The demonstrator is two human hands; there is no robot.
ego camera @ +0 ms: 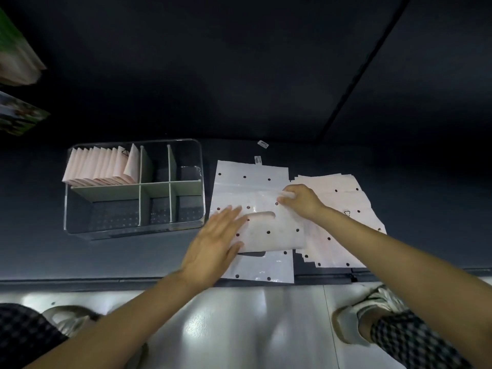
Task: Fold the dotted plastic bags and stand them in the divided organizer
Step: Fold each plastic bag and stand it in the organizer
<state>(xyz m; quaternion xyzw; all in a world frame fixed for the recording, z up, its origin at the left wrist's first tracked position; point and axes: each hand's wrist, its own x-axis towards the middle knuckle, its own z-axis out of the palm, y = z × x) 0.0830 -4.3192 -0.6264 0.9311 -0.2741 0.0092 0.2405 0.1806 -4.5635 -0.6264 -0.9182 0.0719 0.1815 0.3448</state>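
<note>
From the head camera we look down on a dark blue-grey table (159, 262) with a pale pink plastic bag dotted with black spots (255, 177) spread flat near its near edge. Its near half is folded up over the middle, so the oblong handle cut-out (262, 214) lies in the centre of the folded flap. We lay our left hand (213, 241) flat on the left part of that flap, fingers straight and spread, pressing it down. Our right hand (300, 199) pinches the far right corner of the folded flap between curled fingers and thumb.

Just right of this bag, partly under it, lies a fanned stack of more pink dotted bags (343, 217), still unfolded. Left of the bag, close beside it, stands a clear plastic organizer with grey-white dividers (170, 203). Its far left compartment holds a row of folded pink bags (101, 166) standing upright; the other compartments show only their floors.

Two small white tags (263, 144) lie on the table beyond the bag. Below the table edge we see a glossy pale floor (239, 328) and a light-coloured shoe (372, 310) on the right
</note>
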